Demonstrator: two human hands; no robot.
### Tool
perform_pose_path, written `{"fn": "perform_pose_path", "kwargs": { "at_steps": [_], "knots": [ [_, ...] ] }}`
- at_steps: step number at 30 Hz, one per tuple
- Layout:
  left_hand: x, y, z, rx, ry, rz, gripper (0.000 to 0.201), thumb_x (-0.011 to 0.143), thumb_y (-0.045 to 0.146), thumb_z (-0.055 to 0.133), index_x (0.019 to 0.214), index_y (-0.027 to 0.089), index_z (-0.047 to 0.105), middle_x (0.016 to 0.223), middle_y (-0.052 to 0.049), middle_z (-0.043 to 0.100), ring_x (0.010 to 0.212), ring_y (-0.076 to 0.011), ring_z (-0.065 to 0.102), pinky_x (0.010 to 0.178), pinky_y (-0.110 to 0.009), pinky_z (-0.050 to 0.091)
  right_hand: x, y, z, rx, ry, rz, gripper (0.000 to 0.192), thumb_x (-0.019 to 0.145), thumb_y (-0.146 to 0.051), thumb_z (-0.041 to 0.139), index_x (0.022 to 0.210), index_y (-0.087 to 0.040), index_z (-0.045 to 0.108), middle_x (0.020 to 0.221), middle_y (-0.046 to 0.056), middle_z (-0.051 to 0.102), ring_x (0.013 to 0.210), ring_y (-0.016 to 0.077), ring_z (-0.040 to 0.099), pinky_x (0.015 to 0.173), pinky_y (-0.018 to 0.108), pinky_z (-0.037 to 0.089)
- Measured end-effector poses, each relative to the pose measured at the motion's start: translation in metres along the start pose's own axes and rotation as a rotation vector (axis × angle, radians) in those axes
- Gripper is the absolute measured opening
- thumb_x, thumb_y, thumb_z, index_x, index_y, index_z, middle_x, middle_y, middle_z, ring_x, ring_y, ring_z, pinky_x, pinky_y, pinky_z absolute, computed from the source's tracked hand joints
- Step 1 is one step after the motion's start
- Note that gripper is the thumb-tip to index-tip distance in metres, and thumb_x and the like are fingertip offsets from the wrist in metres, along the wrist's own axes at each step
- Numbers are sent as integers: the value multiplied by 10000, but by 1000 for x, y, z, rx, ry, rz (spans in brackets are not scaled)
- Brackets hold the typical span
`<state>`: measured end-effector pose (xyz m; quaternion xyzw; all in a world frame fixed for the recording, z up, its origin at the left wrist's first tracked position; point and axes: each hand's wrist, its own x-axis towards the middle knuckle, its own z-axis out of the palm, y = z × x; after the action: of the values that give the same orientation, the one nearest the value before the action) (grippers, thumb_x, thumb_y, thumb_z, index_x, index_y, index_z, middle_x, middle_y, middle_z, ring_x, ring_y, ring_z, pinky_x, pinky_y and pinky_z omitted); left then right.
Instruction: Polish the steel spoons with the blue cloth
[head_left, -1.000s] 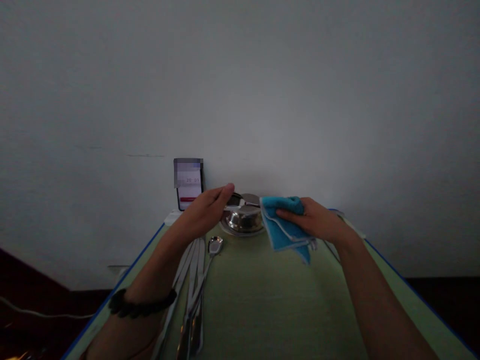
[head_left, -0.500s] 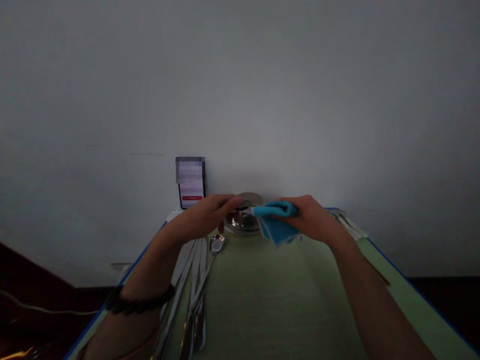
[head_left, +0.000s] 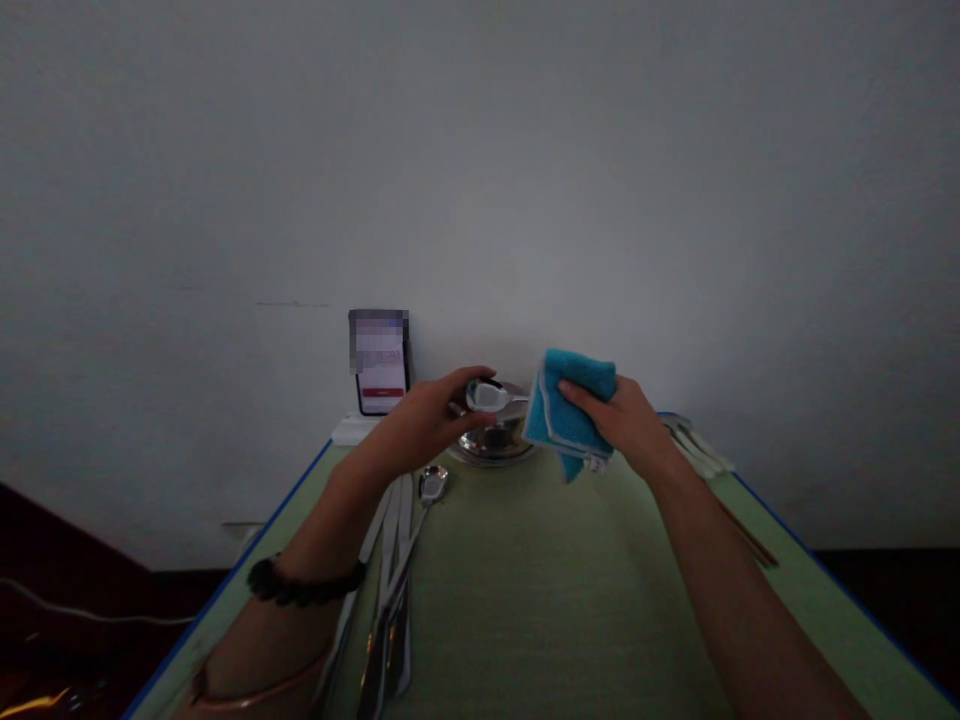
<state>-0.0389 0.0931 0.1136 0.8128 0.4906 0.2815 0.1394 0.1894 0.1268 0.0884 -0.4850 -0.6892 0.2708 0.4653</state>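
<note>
A shiny metal spoon (head_left: pixel 487 397) is held up level over a round metal dish (head_left: pixel 491 440) near the wall. The thumb and fingers of my left hand (head_left: pixel 427 420) close around the edges of its bowl. In my right hand (head_left: pixel 628 415) is a folded blue cloth (head_left: pixel 574 405), pressed under the thumb. The spoon's handle runs into the cloth, which hides its far end. Below my left hand, another spoon (head_left: pixel 433 485) lies on the table, its handle across several metal knives (head_left: pixel 388 560).
A phone (head_left: pixel 381 365) leans against the wall on a white stand (head_left: pixel 354 431). To the right lie white-handled utensils (head_left: pixel 701 450) and thin brown sticks (head_left: pixel 754 540) near the blue edge of the green table (head_left: pixel 555 600). The wall (head_left: pixel 480 200) rises right behind.
The spoon's bowl has come into view between my left fingers, which are now spread around it. The cloth has risen and turned its flat side to me, my right thumb now on top.
</note>
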Motion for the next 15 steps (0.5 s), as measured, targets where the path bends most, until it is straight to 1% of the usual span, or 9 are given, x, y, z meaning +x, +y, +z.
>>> {"fn": "perform_pose_path", "kwargs": {
  "at_steps": [3,5,7,10,12,15],
  "knots": [
    [1,1,1,34,44,16,485,742,450,559,1154,207,478,943,-58,633,679,-149,612,630,-252,468,0,0,3,160,66,39,455,686,-496,585,977,-148,623,957,102,667,863,236,615,740,370,482],
    [1,1,1,37,103,31,476,732,457,571,1127,205,489,997,-56,618,650,-131,600,624,-244,466,-1,-2,3,280,55,59,460,686,-480,594,1006,-149,604,987,97,661,884,229,615,757,364,487],
    [0,2,1,39,174,46,455,731,442,580,1104,198,493,1033,-53,604,643,-117,589,631,-236,464,-3,-7,2,315,-26,70,446,680,-468,608,1001,-158,605,993,87,660,879,221,618,759,355,490],
    [0,3,1,68,234,83,415,720,412,605,1055,186,512,985,-40,617,682,-123,586,643,-231,456,-8,-16,-3,215,-233,102,408,654,-467,636,935,-172,633,920,68,681,796,206,633,696,328,504],
    [-1,5,0,96,246,123,383,704,397,625,1005,179,532,905,-23,632,709,-133,588,649,-231,450,-11,-23,-7,135,-345,124,395,640,-476,645,895,-175,647,862,59,689,733,194,635,633,298,507],
    [-2,11,-2,112,220,202,327,710,381,620,950,170,549,875,-18,634,759,-137,590,690,-235,445,-13,-29,-13,65,-405,140,375,627,-478,655,858,-182,655,819,43,689,674,174,630,585,266,500]
  ]
}}
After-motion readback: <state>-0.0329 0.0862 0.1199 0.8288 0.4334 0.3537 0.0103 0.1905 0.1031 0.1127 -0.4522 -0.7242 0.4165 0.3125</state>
